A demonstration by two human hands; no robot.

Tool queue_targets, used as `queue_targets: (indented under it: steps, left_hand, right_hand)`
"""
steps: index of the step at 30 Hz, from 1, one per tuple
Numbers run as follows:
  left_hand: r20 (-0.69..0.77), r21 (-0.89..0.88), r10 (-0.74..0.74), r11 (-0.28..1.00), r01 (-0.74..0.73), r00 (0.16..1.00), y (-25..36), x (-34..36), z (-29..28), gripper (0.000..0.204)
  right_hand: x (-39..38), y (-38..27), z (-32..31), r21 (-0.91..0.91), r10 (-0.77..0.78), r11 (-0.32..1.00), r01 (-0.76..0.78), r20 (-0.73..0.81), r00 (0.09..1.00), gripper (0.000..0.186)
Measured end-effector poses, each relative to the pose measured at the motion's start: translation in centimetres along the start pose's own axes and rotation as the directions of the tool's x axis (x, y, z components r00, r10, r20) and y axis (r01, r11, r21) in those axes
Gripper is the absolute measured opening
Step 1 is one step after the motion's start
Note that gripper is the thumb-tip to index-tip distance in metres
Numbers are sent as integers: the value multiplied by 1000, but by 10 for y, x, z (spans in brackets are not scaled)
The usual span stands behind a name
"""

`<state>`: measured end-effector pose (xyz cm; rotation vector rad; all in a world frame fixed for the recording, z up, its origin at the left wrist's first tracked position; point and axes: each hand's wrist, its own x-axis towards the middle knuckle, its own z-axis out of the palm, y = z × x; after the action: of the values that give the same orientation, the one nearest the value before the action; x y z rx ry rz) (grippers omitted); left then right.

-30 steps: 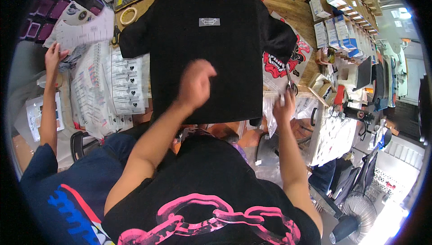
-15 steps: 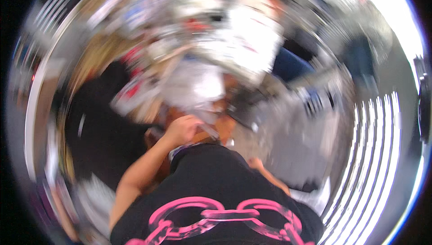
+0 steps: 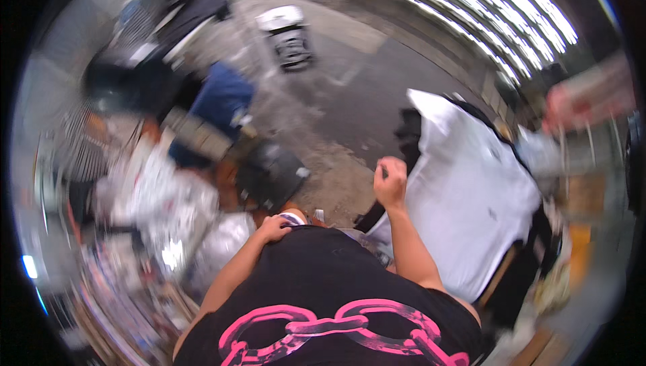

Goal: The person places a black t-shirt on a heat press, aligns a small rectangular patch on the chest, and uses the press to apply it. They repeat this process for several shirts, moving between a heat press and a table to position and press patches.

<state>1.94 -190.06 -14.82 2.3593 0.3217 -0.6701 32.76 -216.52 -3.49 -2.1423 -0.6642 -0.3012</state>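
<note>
White cloth (image 3: 464, 198), three o'clock: likely light, soft; best held by edges. Right hand (image 3: 391, 184) beside it, curled; left hand (image 3: 274, 229), seven o'clock; cannot tell either grip.

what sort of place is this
Probably a cluttered clothing workshop or stockroom, though blur hides much: a white cloth, perhaps a shirt, lies spread at right, and crumpled pale plastic is heaped at left.

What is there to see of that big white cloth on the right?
The white cloth looks like fabric, perhaps a garment, spread broad and fairly flat, with a couple of small dark marks. It slants on the person's right, black material showing along its right edge. The right hand is near its left edge; whether they touch is unclear.
</note>
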Motion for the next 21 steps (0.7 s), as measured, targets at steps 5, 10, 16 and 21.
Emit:
queue_targets:
  steps: [5, 10, 16, 21]
  left_hand:
    - [295, -97, -138, 980, 173, 946, -54, 97, -80, 49]
    - [455, 239, -167, 969, 61, 874, -71, 221, -153, 47]
    - [338, 154, 68, 980, -126, 939, -76, 376, -226, 34]
    - [384, -11, -79, 996, 90, 920, -82, 494, -302, 31]
  right_hand:
    - [18, 77, -33, -617, 415, 540, -573, -397, 819, 64]
    - [13, 91, -33, -626, 489, 414, -661, -460, 742, 64]
    - [17, 86, -32, -596, 569, 279, -753, -529, 629, 61]
    - [47, 114, -21, -451, 606, 77, -889, -687, 400, 62]
